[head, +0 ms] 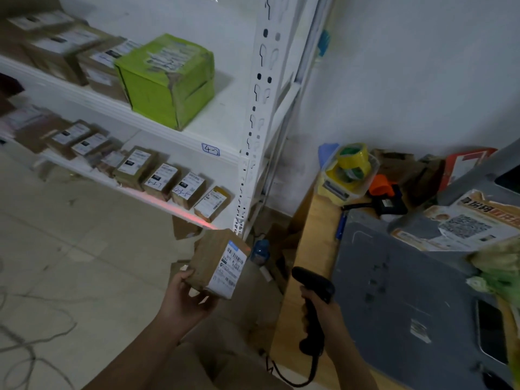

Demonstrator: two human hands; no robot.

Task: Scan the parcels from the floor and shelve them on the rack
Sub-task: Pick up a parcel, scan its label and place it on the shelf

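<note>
Head camera view, looking down. The left hand (pixel 187 295) is gripping a small brown cardboard parcel (pixel 218 263) from below and behind, thumb lying along its near left edge, fingers curled under its base. The parcel is being held in the air, tilted, with its white shipping label (pixel 230 267) facing right toward the scanner. The right hand (pixel 320 312) is wrapped fully around the grip of a black handheld barcode scanner (pixel 312 288), whose head is pointing left at the label; a black cord is hanging from its base. A red scan line (pixel 180 208) is falling across the edge of the lower shelf and reaching the parcel's top corner.

Beyond the hands, a white metal rack (pixel 250 130) is standing against the wall. Its lower shelf is carrying a row of small labelled brown boxes (pixel 161 180); the shelf above is holding a bright green carton (pixel 166 80) beside more brown boxes. To the right, a cluttered wooden desk (pixel 316 243) is holding yellow tape rolls (pixel 353 161).
</note>
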